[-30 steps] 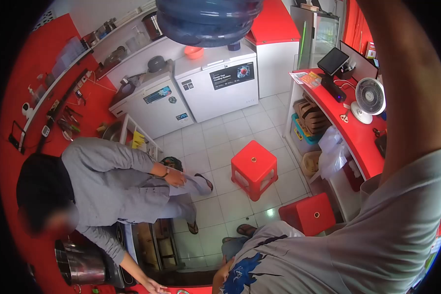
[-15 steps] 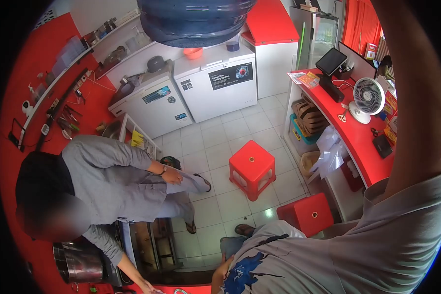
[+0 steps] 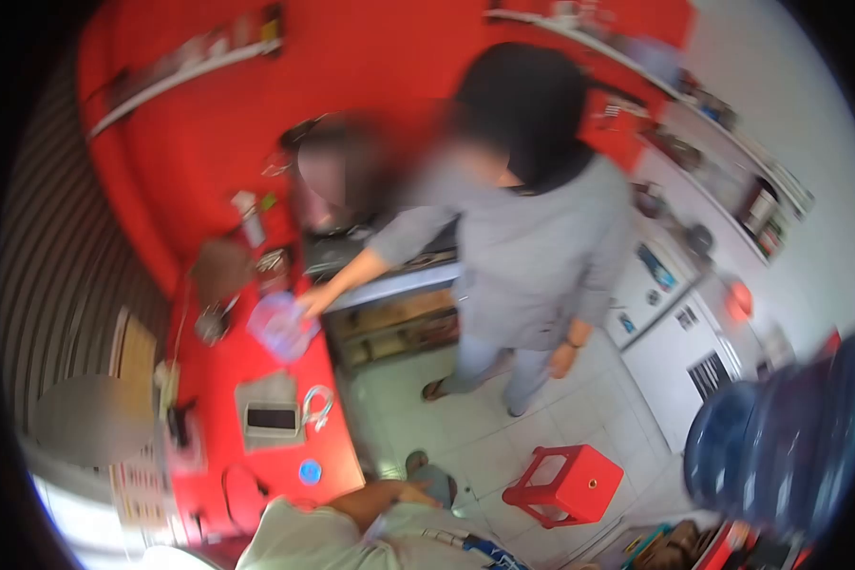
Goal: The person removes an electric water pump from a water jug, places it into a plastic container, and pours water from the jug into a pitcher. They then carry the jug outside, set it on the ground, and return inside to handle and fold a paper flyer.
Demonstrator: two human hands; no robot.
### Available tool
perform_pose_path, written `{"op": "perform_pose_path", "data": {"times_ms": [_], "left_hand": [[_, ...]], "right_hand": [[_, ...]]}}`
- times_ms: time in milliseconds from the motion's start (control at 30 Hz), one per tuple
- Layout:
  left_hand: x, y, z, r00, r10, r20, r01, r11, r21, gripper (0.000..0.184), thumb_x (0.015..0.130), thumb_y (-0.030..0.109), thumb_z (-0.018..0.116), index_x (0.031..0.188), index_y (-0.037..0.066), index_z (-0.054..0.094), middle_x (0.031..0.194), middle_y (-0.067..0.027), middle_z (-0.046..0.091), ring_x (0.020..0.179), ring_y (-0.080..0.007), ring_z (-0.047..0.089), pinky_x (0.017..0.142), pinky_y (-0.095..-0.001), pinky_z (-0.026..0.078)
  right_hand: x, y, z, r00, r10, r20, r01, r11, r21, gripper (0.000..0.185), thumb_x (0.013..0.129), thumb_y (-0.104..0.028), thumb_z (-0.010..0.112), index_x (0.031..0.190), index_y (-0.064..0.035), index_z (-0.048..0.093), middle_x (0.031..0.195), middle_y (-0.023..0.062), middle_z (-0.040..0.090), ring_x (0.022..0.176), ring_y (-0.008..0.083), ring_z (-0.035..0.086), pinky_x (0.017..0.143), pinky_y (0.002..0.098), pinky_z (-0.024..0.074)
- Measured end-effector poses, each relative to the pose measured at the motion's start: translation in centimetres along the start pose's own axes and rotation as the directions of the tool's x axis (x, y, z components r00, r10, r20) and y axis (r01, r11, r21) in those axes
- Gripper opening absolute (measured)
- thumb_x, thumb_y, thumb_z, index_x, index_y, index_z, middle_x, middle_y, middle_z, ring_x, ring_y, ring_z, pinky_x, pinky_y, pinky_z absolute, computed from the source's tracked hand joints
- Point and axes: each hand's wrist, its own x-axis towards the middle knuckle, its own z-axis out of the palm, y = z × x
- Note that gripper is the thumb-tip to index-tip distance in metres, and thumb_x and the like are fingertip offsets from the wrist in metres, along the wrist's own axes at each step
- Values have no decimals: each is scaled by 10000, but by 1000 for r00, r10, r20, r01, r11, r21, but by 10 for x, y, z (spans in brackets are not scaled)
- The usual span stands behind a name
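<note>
My left hand point(image 3: 413, 495) rests low by my lap, close to the red counter's edge. Motion smears its fingers, so their pose is unclear. My right hand is out of view. On the counter point(image 3: 337, 456) nearest my left arm lie a phone point(image 3: 273, 418) on a grey flat thing, a coiled white cable point(image 3: 318, 407) and a small blue round piece point(image 3: 310, 472). Across from me a co-worker point(image 3: 541, 237) in grey stands with one hand on a translucent, purplish plastic container point(image 3: 280, 328) at the counter. The co-worker's other arm hangs down.
A red stool point(image 3: 579, 484) stands on the tiled floor. At right, a large blue water jug point(image 3: 779, 446) looms close to the camera. White chest freezers point(image 3: 674, 351) line the wall, an orange bowl point(image 3: 740, 300) on top. Another person point(image 3: 95, 418) is at far left.
My view has swung left to the counter. My raised right arm has left the view. The co-worker now stands more upright, a hand at the plastic container.
</note>
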Motion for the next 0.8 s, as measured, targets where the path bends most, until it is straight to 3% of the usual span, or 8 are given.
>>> {"op": "perform_pose_path", "data": {"times_ms": [133, 200, 233, 267, 333, 400, 567, 800], "left_hand": [[-22, 14, -8, 999, 39, -21, -37, 996, 86, 1265, 656, 878, 519, 1542, 118, 33, 1588, -211, -34, 1471, -359, -6, 1170, -519, 96], [-28, 14, -3, 998, 47, -34, -46, 998, 36, 1270, 651, 879, 522, 1542, 120, 31, 1589, -210, -44, 1471, -360, -10, 1170, -518, 94], [-25, 13, -3, 999, 36, -37, -35, 999, 33, 1274, 649, 877, 528, 1542, 121, 24, 1590, -206, -40, 1471, -360, -9, 1169, -518, 97], [-30, 15, -5, 998, 43, -36, -42, 999, 18, 1280, 645, 877, 532, 1542, 121, 20, 1591, -202, -38, 1472, -359, -9, 1169, -519, 98], [-36, 15, -4, 999, 24, -29, -24, 1000, 4, 1297, 632, 881, 538, 1541, 119, 11, 1595, -185, -43, 1473, -354, -12, 1168, -522, 101], [-50, 25, -8, 1000, 18, -10, -17, 1000, 15, 1302, 630, 885, 534, 1541, 130, -8, 1593, -184, -76, 1473, -353, -15, 1168, -521, 105], [-58, 26, -5, 999, 39, -7, -39, 999, -1, 1250, 668, 890, 484, 1541, 102, 62, 1596, -184, 1, 1475, -336, 11, 1178, -484, 93], [-66, 22, -6, 999, 34, -10, -35, 991, -131, 1233, 678, 884, 491, 1521, 51, 150, 1570, -216, 148, 1457, -333, 152, 1161, -442, 193]], "right_hand": [[-109, 64, 28, 967, 143, 210, -164, 983, 86, 329, 924, -193, 615, 1218, -49, 584, 1143, 178, 634, 960, 380, 614, 936, 484, 476], [-159, 123, 24, 861, -343, 375, 383, 923, -37, 291, 875, -189, 674, 1029, 55, 644, 1023, 189, 649, 938, 351, 613, 851, 472, 496], [-182, 108, 46, 883, -275, 381, 279, 959, 47, 323, 796, -150, 749, 998, 76, 639, 993, 187, 652, 919, 319, 612, 851, 442, 475], [-208, 63, 83, 940, 280, 193, -296, 954, 56, 308, 797, -154, 741, 990, 64, 641, 978, 187, 651, 892, 304, 607, 822, 419, 471], [-244, 64, 108, 906, 388, 168, -405, 910, 84, 296, 760, -149, 766, 928, 60, 639, 902, 165, 648, 826, 270, 592, 790, 394, 472], [-278, 83, 129, 957, 261, 127, -255, 965, -61, 208, 746, -117, 759, 826, 36, 644, 799, 97, 628, 738, 226, 552, 713, 384, 459], [-340, 97, 178, 899, 438, -11, -431, 889, 155, 197, 664, 5, 803, 734, 22, 620, 726, 87, 635, 638, 190, 519, 659, 347, 474], [-416, 179, 202, 969, 234, -81, -247, 937, -247, 415, 668, -223, 897, 839, 50, 635, 781, 137, 694, 624, 233, 617, 672, 397, 555]]}}
